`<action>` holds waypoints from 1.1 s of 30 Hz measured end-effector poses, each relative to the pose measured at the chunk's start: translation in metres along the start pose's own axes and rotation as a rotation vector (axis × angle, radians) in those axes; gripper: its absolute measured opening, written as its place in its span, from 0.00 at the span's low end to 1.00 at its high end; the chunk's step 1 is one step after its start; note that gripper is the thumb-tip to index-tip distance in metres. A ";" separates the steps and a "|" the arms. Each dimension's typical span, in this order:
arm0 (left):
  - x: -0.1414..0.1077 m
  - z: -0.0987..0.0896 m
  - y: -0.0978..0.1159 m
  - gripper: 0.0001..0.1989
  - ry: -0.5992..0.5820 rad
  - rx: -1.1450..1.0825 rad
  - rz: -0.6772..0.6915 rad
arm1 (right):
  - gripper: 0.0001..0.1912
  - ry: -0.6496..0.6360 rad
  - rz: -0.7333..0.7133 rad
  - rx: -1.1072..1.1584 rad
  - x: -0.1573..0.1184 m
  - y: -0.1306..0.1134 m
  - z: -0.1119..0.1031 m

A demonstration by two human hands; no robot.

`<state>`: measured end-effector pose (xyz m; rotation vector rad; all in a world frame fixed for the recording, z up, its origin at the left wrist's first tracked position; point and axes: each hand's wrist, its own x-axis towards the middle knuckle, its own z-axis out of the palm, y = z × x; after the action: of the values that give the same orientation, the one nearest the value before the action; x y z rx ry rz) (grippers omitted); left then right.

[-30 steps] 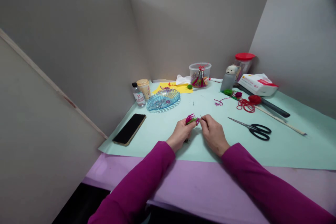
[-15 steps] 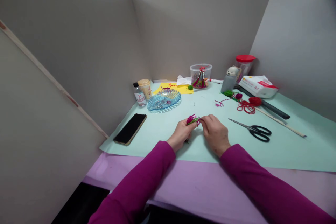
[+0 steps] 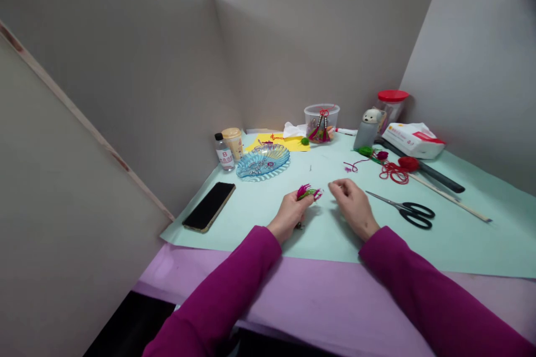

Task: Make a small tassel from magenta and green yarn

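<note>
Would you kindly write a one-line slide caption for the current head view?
Left hand pinching magenta-and-green yarn, near black-handled metal scissors and a blue shell-shaped dish.

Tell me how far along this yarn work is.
Looks done: the red-corded tassels at the clear plastic tub. In hand: the magenta-and-green yarn bundle, gripped by the left hand; the right hand is apart from it. Probably left: tidying its loose, uneven ends, with the scissors lying untouched.
</note>
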<state>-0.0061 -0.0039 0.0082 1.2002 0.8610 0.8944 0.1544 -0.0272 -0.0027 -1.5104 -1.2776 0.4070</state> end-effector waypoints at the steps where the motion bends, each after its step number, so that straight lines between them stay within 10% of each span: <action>1: 0.002 0.000 -0.001 0.14 -0.003 -0.004 0.004 | 0.17 -0.096 -0.006 0.034 -0.003 -0.002 0.004; 19: 0.008 -0.004 -0.008 0.12 -0.113 -0.228 -0.109 | 0.18 -0.132 0.100 0.326 -0.007 0.005 0.012; 25: 0.010 -0.011 -0.005 0.24 -0.161 -0.349 -0.165 | 0.19 -0.140 0.135 0.377 -0.007 0.008 0.013; 33: 0.005 -0.005 -0.002 0.16 -0.171 -0.131 -0.081 | 0.19 -0.129 0.109 0.348 -0.007 0.011 0.013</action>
<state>-0.0079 0.0022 0.0048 1.1028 0.6978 0.7595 0.1467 -0.0254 -0.0195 -1.2752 -1.1552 0.7674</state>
